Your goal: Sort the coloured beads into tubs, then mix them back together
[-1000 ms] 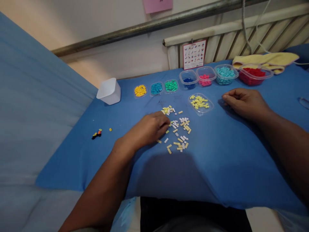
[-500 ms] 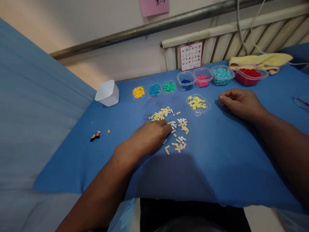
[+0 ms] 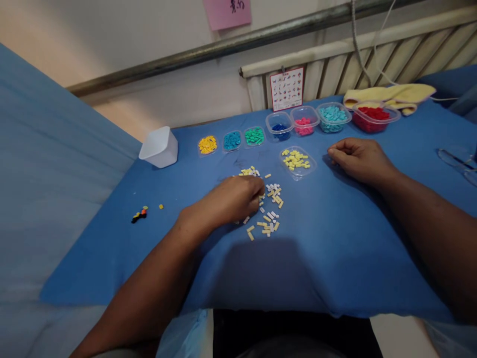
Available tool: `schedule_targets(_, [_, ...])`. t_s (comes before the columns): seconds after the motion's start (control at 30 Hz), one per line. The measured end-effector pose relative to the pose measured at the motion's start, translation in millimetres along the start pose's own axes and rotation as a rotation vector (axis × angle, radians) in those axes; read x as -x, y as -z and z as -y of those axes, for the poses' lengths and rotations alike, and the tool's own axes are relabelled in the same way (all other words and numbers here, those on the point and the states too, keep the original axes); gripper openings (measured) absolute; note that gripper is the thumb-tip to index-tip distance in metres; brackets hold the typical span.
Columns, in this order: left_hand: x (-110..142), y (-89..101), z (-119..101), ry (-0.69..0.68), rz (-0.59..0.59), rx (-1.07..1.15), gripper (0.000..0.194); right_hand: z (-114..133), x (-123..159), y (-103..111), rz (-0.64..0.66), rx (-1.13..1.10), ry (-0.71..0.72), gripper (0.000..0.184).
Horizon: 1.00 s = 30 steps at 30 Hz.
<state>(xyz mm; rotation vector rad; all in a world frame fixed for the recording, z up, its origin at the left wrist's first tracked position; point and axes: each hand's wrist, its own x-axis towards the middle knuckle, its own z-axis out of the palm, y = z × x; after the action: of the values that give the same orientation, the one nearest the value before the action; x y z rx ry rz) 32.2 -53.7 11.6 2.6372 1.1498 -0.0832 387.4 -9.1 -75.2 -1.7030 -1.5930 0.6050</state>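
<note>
My left hand (image 3: 233,198) lies on a scatter of small yellow and white bricks (image 3: 269,205) on the blue cloth (image 3: 328,248), fingers curled together at the pile; whatever they pinch is too small to make out. My right hand (image 3: 359,159) rests on the cloth to the right, fingers curled in a loose fist with nothing visible in it. Between the hands, a little farther back, a clear tub of yellow bricks (image 3: 297,161) stands just left of my right hand.
Along the back stand small tubs of yellow (image 3: 207,144), blue (image 3: 231,140), green (image 3: 254,135), dark blue (image 3: 279,125), pink (image 3: 304,121), turquoise (image 3: 333,116) and red bricks (image 3: 375,116). An upturned white cup (image 3: 159,147) stands at back left. A few loose bricks (image 3: 139,214) lie left. A yellow towel (image 3: 391,93) lies at back right.
My left hand has shifted slightly among the loose bricks, covering more of the upper pile. The view has drifted right, so everything sits a little further left. My right hand stays put.
</note>
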Motion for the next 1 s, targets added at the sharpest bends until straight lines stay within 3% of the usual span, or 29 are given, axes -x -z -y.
schedule_targets(0.17, [-28,23.9,-2,0.018,-0.095,0.019,0.02,-2,-1,0,0.007,-0.027,-0.023,0.024])
schedule_targets(0.3, [-14,34.0,-5,0.006,-0.056,0.005,0.018,-5,-2,0,0.021,-0.056,-0.03,0.024])
schedule_targets(0.5, [25,5.9,-10,0.052,0.049,0.026,0.019,4,2,1,0.02,-0.016,-0.04,0.017])
schedule_targets(0.7, [30,-25.1,-19,0.054,0.048,-0.069,0.019,12,7,4,0.026,-0.038,-0.084,0.018])
schedule_targets(0.87, [33,-30.2,-22,0.066,0.058,-0.155,0.014,8,4,3,0.027,-0.019,-0.068,0.016])
schedule_targets(1.0, [35,-19.5,-21,0.083,0.036,-0.12,0.013,0,0,-1,0.01,-0.007,-0.026,0.016])
